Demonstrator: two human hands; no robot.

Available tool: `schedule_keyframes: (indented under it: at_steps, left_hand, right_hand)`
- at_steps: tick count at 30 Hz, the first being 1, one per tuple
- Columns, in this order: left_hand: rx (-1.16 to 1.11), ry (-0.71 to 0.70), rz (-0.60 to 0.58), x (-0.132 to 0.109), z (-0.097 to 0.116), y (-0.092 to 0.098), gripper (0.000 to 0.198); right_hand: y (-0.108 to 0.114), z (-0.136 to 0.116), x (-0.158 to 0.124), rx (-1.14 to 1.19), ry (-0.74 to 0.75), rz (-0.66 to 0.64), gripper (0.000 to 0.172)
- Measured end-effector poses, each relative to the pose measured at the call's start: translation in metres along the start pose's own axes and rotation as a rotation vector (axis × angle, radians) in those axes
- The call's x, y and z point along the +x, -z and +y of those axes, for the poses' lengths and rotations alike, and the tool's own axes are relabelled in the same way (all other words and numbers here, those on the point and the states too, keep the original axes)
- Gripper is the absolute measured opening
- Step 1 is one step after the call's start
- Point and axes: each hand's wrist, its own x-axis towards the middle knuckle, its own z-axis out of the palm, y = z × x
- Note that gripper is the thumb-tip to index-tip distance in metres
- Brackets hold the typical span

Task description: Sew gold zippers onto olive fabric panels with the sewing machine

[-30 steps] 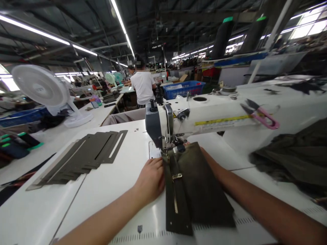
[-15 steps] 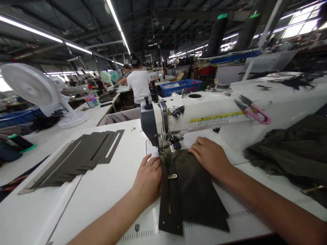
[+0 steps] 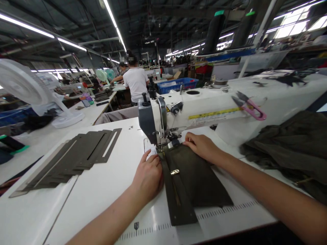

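A dark olive fabric piece [image 3: 206,180] lies under the presser foot of a white sewing machine [image 3: 217,105]. Along its left side runs a strip with a gold zipper and a gold slider [image 3: 175,172]. My left hand [image 3: 148,173] rests palm down against the strip's left edge, just below the needle area; its fingers are loosely bent, the outermost one apart, and its thumb is hidden. At the fabric's top right edge, my right hand [image 3: 201,146] pinches the cloth between thumb and fingers. The needle tip is too small to make out.
Overlapping olive slotted panels [image 3: 84,149] lie on the left of the table. Crumpled dark cloth [image 3: 288,153] is heaped at right. Pink-handled thread snips [image 3: 251,107] rest on the machine arm. A white fan [image 3: 33,88] stands at left; a person in a white shirt [image 3: 135,85] is beyond.
The fabric's near end has swung to the right, so the zipper strip now slants. My right hand has shifted slightly up and left along the edge. My left hand stays beside the strip.
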Motion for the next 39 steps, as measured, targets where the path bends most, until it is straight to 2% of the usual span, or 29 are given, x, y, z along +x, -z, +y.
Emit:
schedule_keyframes:
  at_steps: [2,4,7,9,11,13,17,21,31,39]
  left_hand:
    - [0.007,-0.006,0.023,0.0,0.0,-0.002,0.017]
    - [-0.001,0.002,0.045,-0.001,-0.001,-0.004,0.016]
    - [-0.022,0.039,0.09,-0.004,-0.002,-0.006,0.014]
    - [-0.029,0.098,0.139,-0.006,-0.003,-0.007,0.015]
    - [-0.04,0.144,0.206,-0.008,-0.006,-0.01,0.015]
    - [-0.064,0.113,0.239,-0.009,-0.01,-0.014,0.022]
    - [-0.107,-0.045,0.2,-0.008,-0.019,-0.021,0.027]
    - [-0.101,-0.109,0.16,-0.005,-0.022,-0.02,0.025]
    - [-0.061,-0.067,0.12,-0.002,-0.013,-0.015,0.023]
    - [0.007,0.042,-0.006,0.007,-0.012,-0.014,0.02]
  right_hand:
    - [0.0,0.002,0.003,-0.044,0.004,-0.006,0.01]
    - [0.003,-0.006,0.0,-0.093,0.05,0.042,0.011]
    - [0.002,-0.033,-0.015,-0.064,0.266,0.153,0.02]
    - [-0.006,-0.052,-0.026,0.045,0.406,0.212,0.024]
    - [-0.019,-0.064,-0.034,0.095,0.434,0.223,0.03]
    - [-0.029,-0.07,-0.038,0.075,0.418,0.188,0.035]
    - [-0.033,-0.069,-0.038,0.057,0.412,0.119,0.038]
    - [-0.028,-0.067,-0.035,0.064,0.404,0.098,0.038]
    - [-0.03,-0.06,-0.032,0.047,0.478,0.13,0.037]
    - [-0.035,-0.05,-0.017,0.138,0.529,0.178,0.037]
